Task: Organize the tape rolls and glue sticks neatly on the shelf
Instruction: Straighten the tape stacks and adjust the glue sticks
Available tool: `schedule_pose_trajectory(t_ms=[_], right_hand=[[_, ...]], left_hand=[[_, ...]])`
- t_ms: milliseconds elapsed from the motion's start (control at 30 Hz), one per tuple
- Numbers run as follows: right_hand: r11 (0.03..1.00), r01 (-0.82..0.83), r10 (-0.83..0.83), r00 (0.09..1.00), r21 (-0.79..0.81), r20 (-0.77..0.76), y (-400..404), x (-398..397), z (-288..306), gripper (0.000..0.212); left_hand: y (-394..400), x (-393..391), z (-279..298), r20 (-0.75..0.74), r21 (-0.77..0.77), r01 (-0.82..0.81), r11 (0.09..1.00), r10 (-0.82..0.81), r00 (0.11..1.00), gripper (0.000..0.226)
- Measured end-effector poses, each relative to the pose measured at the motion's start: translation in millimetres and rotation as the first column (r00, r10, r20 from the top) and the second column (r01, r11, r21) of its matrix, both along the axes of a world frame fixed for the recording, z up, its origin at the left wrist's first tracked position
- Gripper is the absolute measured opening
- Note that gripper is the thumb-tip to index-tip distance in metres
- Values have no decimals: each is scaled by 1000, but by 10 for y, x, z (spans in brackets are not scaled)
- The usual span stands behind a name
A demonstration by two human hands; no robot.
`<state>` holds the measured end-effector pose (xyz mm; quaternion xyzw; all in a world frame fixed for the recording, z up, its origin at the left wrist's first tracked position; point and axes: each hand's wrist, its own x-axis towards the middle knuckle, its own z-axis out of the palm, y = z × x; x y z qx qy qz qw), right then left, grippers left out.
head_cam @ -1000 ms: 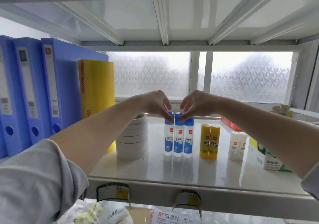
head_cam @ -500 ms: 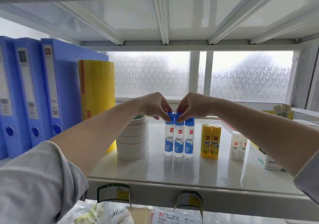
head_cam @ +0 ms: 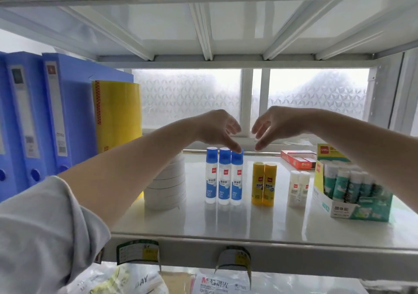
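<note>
Three blue-capped liquid glue bottles [head_cam: 224, 177] stand side by side in the middle of the white shelf [head_cam: 226, 223]. My left hand [head_cam: 218, 129] hovers over them with loose fingers, one fingertip at the cap of the rightmost bottle. My right hand [head_cam: 274, 125] hangs open just to the right, holding nothing. Two yellow glue sticks [head_cam: 264, 184] and two white glue sticks [head_cam: 299, 187] stand further right. A stack of white tape rolls [head_cam: 168, 186] sits left of the bottles, partly behind my forearm, and tall yellow tape rolls [head_cam: 117, 114] stand behind it.
Blue binders [head_cam: 45, 112] fill the shelf's left end. A green display box of glue sticks [head_cam: 352, 194] stands at the right edge, with a red box [head_cam: 297, 159] behind. The upper shelf hangs low overhead. Bagged goods lie on the shelf below.
Both hands have let go of the blue caps and lifted apart, fingers spread. The camera view has shifted, and the three bottles now stand free.
</note>
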<state>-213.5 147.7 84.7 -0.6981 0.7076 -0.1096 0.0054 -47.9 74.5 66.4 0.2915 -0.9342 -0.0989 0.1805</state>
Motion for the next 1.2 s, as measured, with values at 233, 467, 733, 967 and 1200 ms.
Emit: schedule_pose_trajectory(t_ms=[233,467,733,967,1200], right_hand=[[994,59,-55,998,87,-43,78,-287,-397,54],[997,61,-59,998,47,-37,-67,-375,-613,40],[995,10,-12,1000,98,21,-119,-417,-587,34],[993,8,-9,1000,119,13,-124,-410,-583,37],[992,64,-54,995,113,-88,69,-483,-390,65]], left_hand=[[188,-636,-229,234,-173,19,985,23,972,60],[69,-815,-307,334,-173,-35,984,92,938,44],[0,-826,-324,312,-109,-33,993,66,948,39],[-19,-795,-337,305,-96,-24,995,52,951,38],[41,-817,-305,231,-106,-12,994,36,972,56]])
